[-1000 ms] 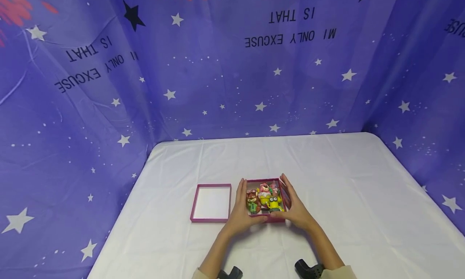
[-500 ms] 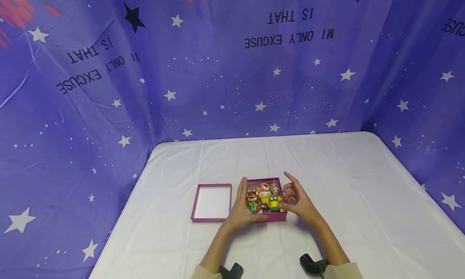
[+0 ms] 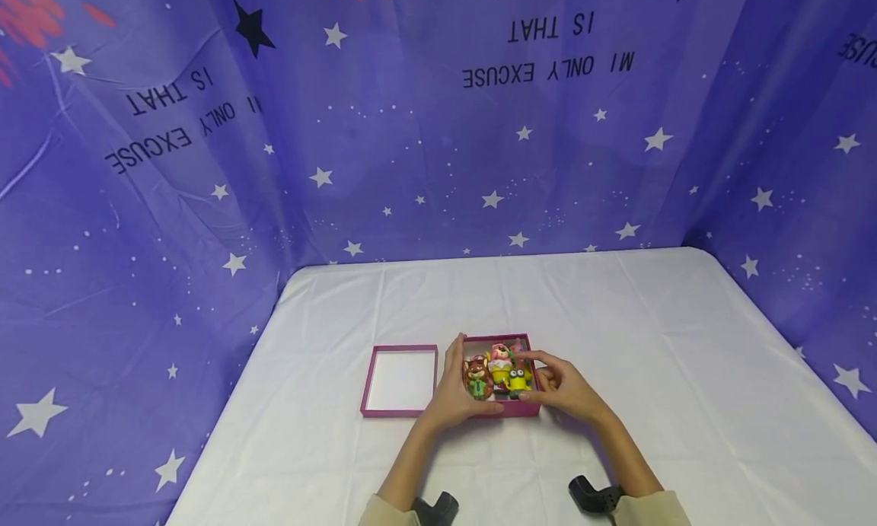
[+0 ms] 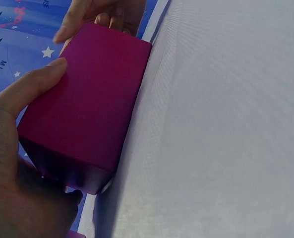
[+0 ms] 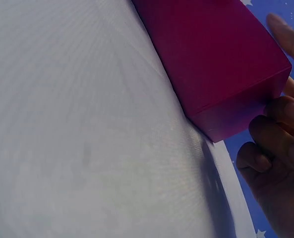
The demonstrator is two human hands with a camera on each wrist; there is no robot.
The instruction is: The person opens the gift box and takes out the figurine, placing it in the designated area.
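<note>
A magenta open box (image 3: 521, 409) stands on the white table with several small toy figures inside. Among them are a brown fox-like figure in green (image 3: 478, 377), a pink-topped one with a yellow lower part (image 3: 501, 362), a yellow goggled minion figure (image 3: 518, 383) and a partly hidden pink one (image 3: 518, 349). My left hand (image 3: 448, 396) holds the box's left side, thumb along the front wall. Over the right wall reaches my right hand (image 3: 569, 389), thumb and index finger spread beside the minion figure. Its other fingers are bent by the box's outer side (image 5: 236, 106); fingertip contact is unclear.
A shallow magenta-rimmed lid (image 3: 400, 381) with a white inside lies left of the box, close to my left hand. White cloth (image 3: 651, 320) covers the table. Purple star-patterned curtains (image 3: 425, 145) enclose its back and sides.
My right hand first let go of the box's right side and lifted its fingers. Its index finger has since come down over the figures. My left hand stays on the box.
</note>
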